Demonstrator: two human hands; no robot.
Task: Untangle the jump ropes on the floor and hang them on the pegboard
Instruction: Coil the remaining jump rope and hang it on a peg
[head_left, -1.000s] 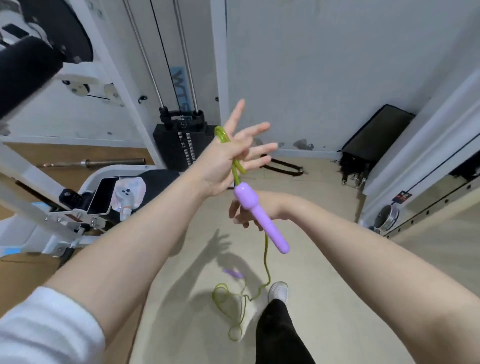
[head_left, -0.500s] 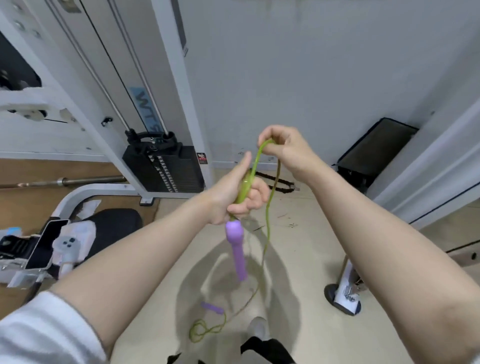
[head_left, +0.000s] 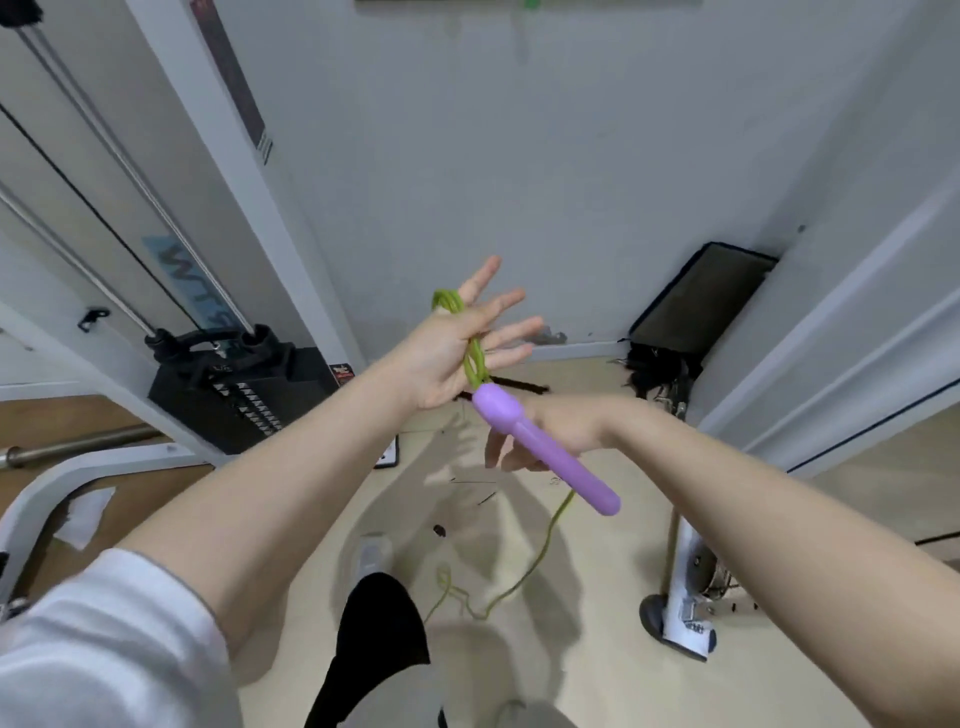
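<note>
A green jump rope (head_left: 476, 359) is looped in several turns round my left hand (head_left: 441, 358), which is raised with straight, spread fingers. The rope's purple handle (head_left: 545, 452) sticks out from the heel of that palm and slants down to the right. My right hand (head_left: 558, 428) sits just behind and below the handle with its fingers curled down; it appears to hold the rope's free length, though the handle hides the grip. That loose rope (head_left: 524, 574) hangs down to the beige floor and ends in a small tangle beside my leg.
A cable machine with a black weight stack (head_left: 234, 387) stands at the left, with a barbell (head_left: 67, 448) on the floor beside it. A black mat (head_left: 698, 296) leans in the far corner. A white stand base (head_left: 680, 621) is at the right. My shoe (head_left: 371, 558) is below.
My right hand has dropped from high above the left hand to below it, laying another turn of rope. My left hand went from gripping the rope to fingers spread.
</note>
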